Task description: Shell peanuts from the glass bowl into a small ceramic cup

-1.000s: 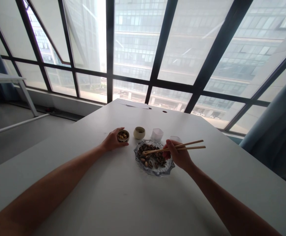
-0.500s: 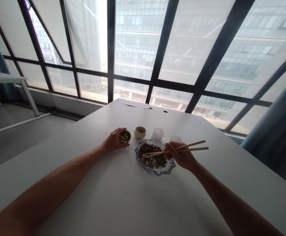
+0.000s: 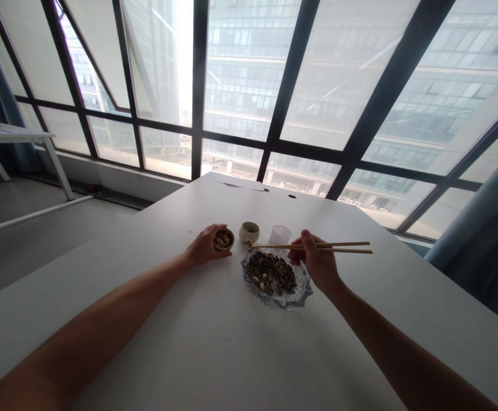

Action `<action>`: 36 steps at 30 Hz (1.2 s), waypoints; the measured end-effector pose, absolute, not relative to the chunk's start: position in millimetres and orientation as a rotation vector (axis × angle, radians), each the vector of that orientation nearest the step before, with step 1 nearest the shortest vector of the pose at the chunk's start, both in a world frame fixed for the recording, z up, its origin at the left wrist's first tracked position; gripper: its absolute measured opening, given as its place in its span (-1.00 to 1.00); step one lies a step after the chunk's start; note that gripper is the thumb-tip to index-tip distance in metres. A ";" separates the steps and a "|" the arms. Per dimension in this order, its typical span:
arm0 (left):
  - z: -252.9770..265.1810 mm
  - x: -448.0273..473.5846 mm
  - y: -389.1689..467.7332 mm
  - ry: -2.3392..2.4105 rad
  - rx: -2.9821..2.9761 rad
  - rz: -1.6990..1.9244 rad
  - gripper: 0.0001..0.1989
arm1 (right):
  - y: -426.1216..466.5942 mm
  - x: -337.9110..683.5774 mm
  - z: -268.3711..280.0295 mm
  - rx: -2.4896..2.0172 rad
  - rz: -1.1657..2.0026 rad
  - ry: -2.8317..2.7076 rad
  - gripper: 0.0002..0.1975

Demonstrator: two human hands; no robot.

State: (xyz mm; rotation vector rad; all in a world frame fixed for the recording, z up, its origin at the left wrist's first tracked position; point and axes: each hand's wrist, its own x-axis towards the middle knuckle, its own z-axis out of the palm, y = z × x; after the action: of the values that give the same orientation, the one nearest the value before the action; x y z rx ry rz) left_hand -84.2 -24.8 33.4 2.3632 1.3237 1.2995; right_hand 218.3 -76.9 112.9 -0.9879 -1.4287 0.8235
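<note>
My left hand (image 3: pixel 203 245) is wrapped round a small dark-rimmed cup (image 3: pixel 223 240) with pale nuts in it, tilted toward me. In my right hand (image 3: pixel 315 257) is a pair of chopsticks (image 3: pixel 338 248), pointing left. A small pale nut (image 3: pixel 249 242) is at their tips, in front of a cream cup (image 3: pixel 250 230). Below them stands a scalloped glass bowl (image 3: pixel 287 302) holding dark striped seeds (image 3: pixel 270 265) and several pale nuts. A translucent cup (image 3: pixel 280 234) stands behind the bowl.
Everything stands on a wide white table (image 3: pixel 167 354). Large dark-framed windows (image 3: pixel 272 120) rise beyond its far edge. Another white table (image 3: pixel 13 132) is at the left, and a blue curtain (image 3: pixel 484 228) hangs at the right.
The chopsticks have risen from the glass bowl toward the cups, with a nut at their tips. My left hand still holds its cup. The whole view has shifted slightly.
</note>
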 end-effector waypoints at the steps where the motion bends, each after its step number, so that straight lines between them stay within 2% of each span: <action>1: 33.2 -84.1 -24.7 1.320 2.360 1.302 -0.20 | -76.6 207.1 116.3 -0.963 0.809 -1.480 -0.41; 9: 30.6 -84.4 -21.1 1.323 2.315 1.317 -0.12 | -53.6 136.1 124.5 -0.878 0.774 -1.754 -0.43; 20: 28.9 -84.8 -18.9 1.409 2.205 1.288 -0.10 | -91.4 205.3 125.7 -1.002 0.742 -1.595 -0.39; 36: 29.6 -85.1 -18.3 1.457 2.149 1.265 -0.13 | -96.0 209.8 102.8 -1.095 0.810 -1.579 -0.37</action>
State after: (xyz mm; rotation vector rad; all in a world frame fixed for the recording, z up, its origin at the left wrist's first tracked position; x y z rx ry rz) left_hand -85.1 -18.3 29.6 2.1490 1.4570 1.2652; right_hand 209.8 -96.0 102.8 -1.0950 -1.5792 0.8098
